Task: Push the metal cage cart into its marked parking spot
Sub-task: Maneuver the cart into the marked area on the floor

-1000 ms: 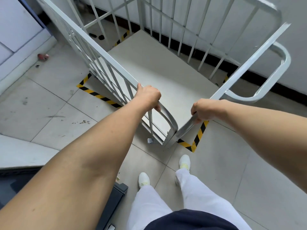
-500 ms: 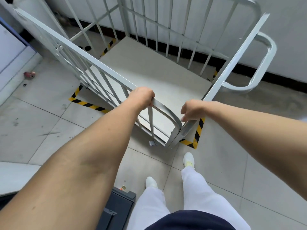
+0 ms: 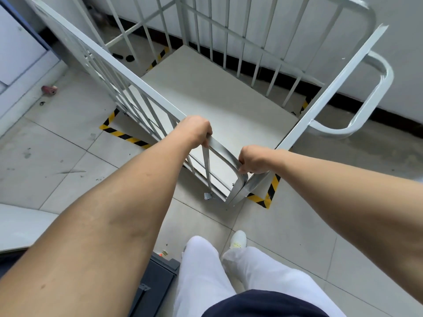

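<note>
The white metal cage cart (image 3: 128, 72) stands in front of me, its pale deck (image 3: 212, 97) inside barred side walls. My left hand (image 3: 196, 130) grips the top rail of the left wall near its rounded near corner. My right hand (image 3: 254, 161) grips the same near corner where the right rail meets it. Yellow-and-black floor tape (image 3: 266, 199) marks the parking spot; its corners show at the near right, the near left (image 3: 119, 133) and the far side (image 3: 160, 57). The cart sits over this marked rectangle, close to the wall.
A white wall with a black skirting (image 3: 343, 97) runs behind the cart. A looped handle (image 3: 375, 88) sticks out on the cart's right. A red can (image 3: 49, 89) lies on the tiled floor at left. A dark box (image 3: 155, 284) is by my left leg.
The cart has rolled a little further toward the wall and I have stepped after it. My right hand has slid down the rail to the near corner. Both hands keep their hold.
</note>
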`<state>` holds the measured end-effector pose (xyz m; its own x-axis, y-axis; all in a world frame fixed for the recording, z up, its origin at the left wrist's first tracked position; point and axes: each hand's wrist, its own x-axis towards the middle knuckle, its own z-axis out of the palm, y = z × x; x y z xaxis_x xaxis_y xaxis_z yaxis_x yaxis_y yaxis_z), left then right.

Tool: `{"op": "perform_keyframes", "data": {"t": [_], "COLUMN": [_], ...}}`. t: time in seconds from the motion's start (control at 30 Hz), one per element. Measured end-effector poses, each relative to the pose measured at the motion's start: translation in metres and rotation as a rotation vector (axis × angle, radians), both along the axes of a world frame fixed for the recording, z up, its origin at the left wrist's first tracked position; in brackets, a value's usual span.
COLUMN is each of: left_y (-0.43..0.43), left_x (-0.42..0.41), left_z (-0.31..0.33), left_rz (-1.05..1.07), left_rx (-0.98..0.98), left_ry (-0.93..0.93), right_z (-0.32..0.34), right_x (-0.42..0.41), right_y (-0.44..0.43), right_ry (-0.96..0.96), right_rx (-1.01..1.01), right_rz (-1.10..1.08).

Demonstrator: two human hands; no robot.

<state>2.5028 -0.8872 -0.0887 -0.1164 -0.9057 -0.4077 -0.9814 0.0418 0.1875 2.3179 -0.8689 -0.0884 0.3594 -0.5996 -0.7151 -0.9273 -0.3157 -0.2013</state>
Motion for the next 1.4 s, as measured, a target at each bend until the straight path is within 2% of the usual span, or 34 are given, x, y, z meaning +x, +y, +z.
{"op": "perform_keyframes", "data": {"t": [0.93, 1.4], "left_y": [-0.006, -0.009], "left_x": [-0.002, -0.017], "left_z": [0.001, 0.022], "left_rz": [0.042, -0.029], "left_rx": [0.008, 0.103], "left_ry": [-0.049, -0.175], "right_z": [-0.015, -0.012], "right_x": [0.003, 0.003], "right_y": [-0.013, -0.016], "right_ry": [-0.025, -0.007], "right_rx": [-0.025, -0.003], "right_rz": [0.123, 0.099]}}
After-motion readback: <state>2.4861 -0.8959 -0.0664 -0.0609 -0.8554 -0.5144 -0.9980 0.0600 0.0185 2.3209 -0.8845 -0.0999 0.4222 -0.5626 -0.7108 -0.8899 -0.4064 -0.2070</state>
